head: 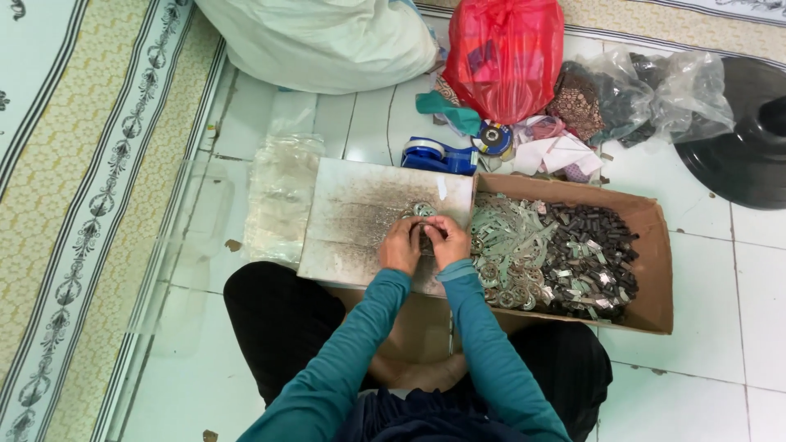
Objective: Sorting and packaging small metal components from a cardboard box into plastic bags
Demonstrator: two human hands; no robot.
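Teal sleeves reach forward from the person's lap, over black trousers, to a worn grey board [360, 217] laid across the near end of a shallow cardboard box [655, 245]. Both hands meet at the board's right edge: the left hand [400, 245] and the right hand [447, 240] are each clenched around a small metal piece [425, 232], fingertips touching, with a few loose metal rings [422, 210] lying on the board just beyond them. To the right, the box holds a tangle of pale metal strips and rings [512, 245] and, further right, a heap of small dark blocks [585, 245]. Judging by that full box and the very few pieces on the board, most of the work seems left to do. Beyond lie a blue tape dispenser [438, 154], a red plastic bag [503, 53], a white sack [319, 37] and clear bags [282, 196] on the tiled floor.
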